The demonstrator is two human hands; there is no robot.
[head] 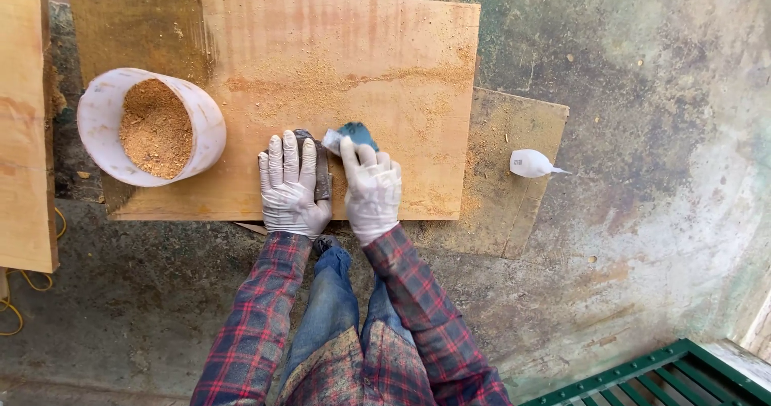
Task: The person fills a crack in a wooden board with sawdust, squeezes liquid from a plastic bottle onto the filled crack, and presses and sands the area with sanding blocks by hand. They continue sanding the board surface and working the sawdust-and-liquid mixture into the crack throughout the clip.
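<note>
Looking straight down: both hands in white gloves, on a big wooden board (pixel 345 61) lying on the concrete floor (pixel 658 133). Left hand (pixel 291 183) is flat, fingers spread, pressing on a dark block (pixel 322 173) near the board's front edge; no grasp, just palm down on it. Right hand (pixel 371 187) sits just beside, w/ fingers closed on a small blue pad (pixel 356 134) w/ a white corner, prob. sandpaper or a sponge, hard to tell from here; pad touches the board right next to the block's top end. Sawdust smeared across the board mid-section. To the left, a white bucket (pixel 207 125) stands on the board's corner, loaded w/ sawdust. A second, smaller board (pixel 514 133) pokes out from under the big one on the right, and a small white bottle (pixel 531 163) lies on its side there, well apart from the hands. Plaid sleeves, jeans below. Green grate (pixel 666 378) bottom right.
</note>
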